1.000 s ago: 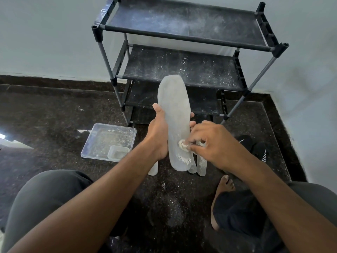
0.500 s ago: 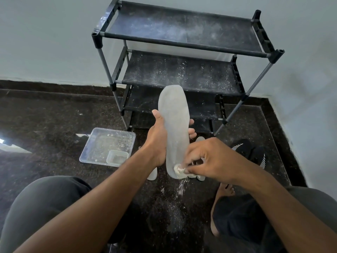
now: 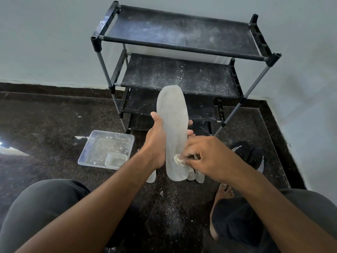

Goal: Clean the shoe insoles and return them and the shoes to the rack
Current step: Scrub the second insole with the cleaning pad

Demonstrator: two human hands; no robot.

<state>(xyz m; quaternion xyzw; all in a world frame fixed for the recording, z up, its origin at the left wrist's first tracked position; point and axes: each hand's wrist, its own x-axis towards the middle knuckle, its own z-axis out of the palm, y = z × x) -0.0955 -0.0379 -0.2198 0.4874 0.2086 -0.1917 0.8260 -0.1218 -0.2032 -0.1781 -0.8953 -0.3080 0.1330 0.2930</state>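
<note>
Since half a second ago, the right hand (image 3: 209,157) has slid its small white wad (image 3: 177,159) a little way up the pale grey foam insole (image 3: 172,128), from the very heel edge to a spot just above it, and the insole itself is held slightly higher against the rack.

At the left of the frame a clear rectangular plastic tray (image 3: 106,149) lies on the dark speckled stone floor (image 3: 45,121), dusted with white specks, with a smaller clear tub (image 3: 116,159) sitting in its near right corner. Just right of the tray, in the middle of the frame, the left hand (image 3: 156,143) grips the insole around its middle: the thumb lies along the left edge and the fingertips curl round and show at the right edge. The insole stands nearly upright, toe end up, overlapping the lower shelves of the black and grey three-tier shoe rack (image 3: 182,46) at upper centre, whose fabric shelves are sprinkled with white powder. The right hand pinches the white wad between thumb and fingertips and presses it against the lower part of the insole. Below the hands, the ends of more pale insoles (image 3: 199,178) lie on the floor, partly hidden. White powder is scattered on the floor beneath them. At the right, near the wall, a pair of black shoes with white stripes (image 3: 253,156) rests on the floor, and a bare foot (image 3: 221,198) shows lower right.
</note>
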